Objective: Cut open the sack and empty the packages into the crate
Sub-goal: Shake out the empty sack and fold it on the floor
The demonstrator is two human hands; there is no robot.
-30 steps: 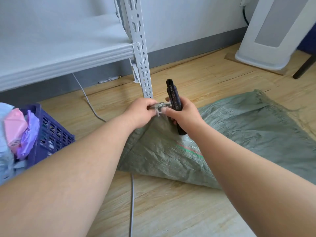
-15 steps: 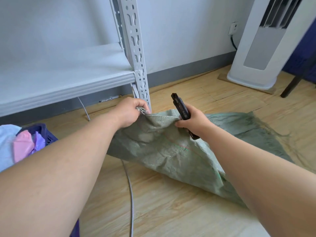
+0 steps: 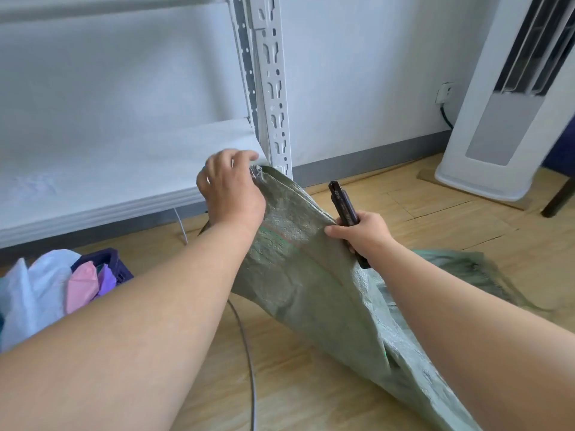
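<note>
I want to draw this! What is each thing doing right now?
sack: top end lifted, rest on the floor
left hand: holds the sack's top corner
right hand: holds the cutter and the sack's edge
cutter: pointing up
crate: holds packages

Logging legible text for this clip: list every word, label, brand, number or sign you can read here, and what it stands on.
No text here can be read with confidence.
Utility knife in the right hand: a small pale marking on the black handle, too blurred to read.
Green woven sack gripped by the left hand: faint red and green printed lines only, no legible letters.
Packages in the crate: no print visible.
</note>
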